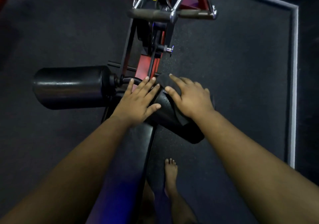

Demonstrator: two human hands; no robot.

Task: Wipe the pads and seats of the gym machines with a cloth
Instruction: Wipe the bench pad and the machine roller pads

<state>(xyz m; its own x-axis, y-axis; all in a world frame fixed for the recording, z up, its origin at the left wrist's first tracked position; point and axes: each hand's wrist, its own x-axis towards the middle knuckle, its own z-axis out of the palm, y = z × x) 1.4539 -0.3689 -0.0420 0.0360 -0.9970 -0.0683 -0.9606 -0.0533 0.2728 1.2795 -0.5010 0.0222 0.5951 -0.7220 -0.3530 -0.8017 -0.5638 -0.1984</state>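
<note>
A person is leaning over a gym machine in a dim room, both bare arms reaching forward and down. The right hand (190, 97) is lying flat with fingers straight and slightly spread, pressing a dark cloth (165, 81) onto a black roller pad (170, 113). The cloth is showing beyond the fingertips and again under the wrist, draped over the pad's curve. This pad's long axis is running from under the fingertips back toward the wrist and outward, its far end pointing toward the machine's frame and its near end pointing at the floor beside the person's bare foot (170, 173). The left hand (138, 101) is resting just beside the right, open and flat, fingers straight, on the inner end of the same pad and the black bar (127, 80) next to it, holding nothing. Past the left hand's outer edge, a second roller pad (70, 87) is lying crosswise, its long axis pointing away from both hands. Below the wrists, a long black seat (127, 163) is stretching back toward the person. Beyond the fingertips, a chrome handle (172, 14) is hanging above the red and black frame (146, 65).
</note>
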